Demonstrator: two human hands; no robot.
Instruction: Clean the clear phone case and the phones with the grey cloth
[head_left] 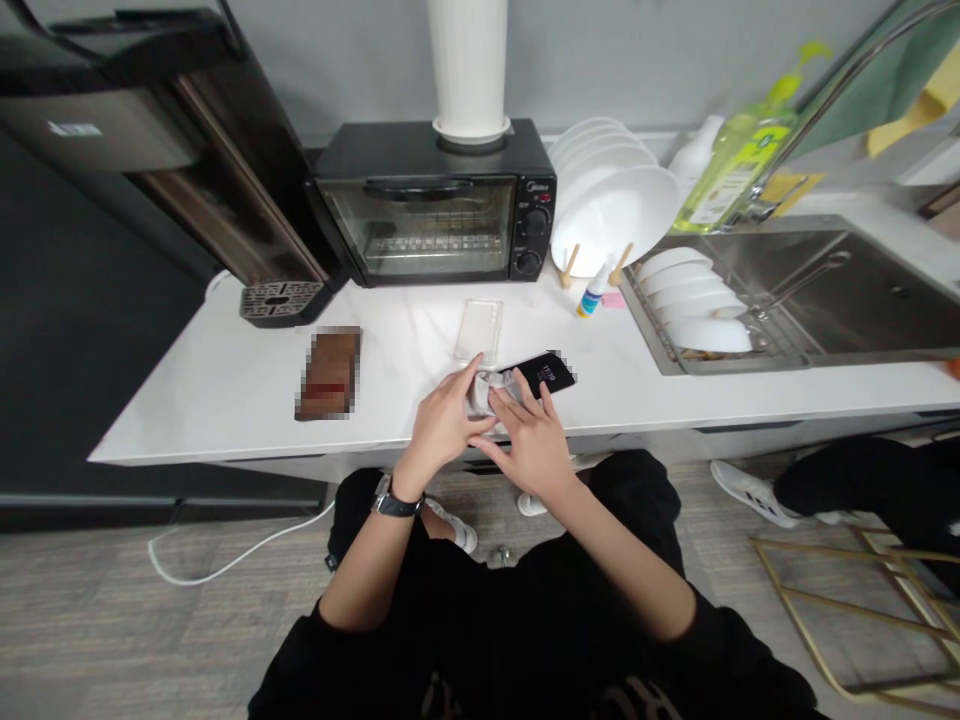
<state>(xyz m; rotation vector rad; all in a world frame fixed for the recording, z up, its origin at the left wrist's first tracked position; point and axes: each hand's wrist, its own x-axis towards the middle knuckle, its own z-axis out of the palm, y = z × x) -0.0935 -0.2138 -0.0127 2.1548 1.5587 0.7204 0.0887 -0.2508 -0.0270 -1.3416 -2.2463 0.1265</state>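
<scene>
A black phone (546, 372) lies on the white counter (225, 390) near its front edge. A small grey-white cloth (489, 392) rests on the phone's near end. My left hand (444, 424), with a watch at the wrist, pinches the cloth from the left. My right hand (532, 440) lies over the cloth and the phone's near end, fingers together and pressed down. A clear phone case (478, 330) lies just behind the hands.
A black toaster oven (435, 205) stands at the back with a white roll on top. White plates (619, 205) fill a rack; a sink (810, 295) holds more plates. A brown wallet-like item (328, 372) lies left. Another person's legs (840, 490) show at right.
</scene>
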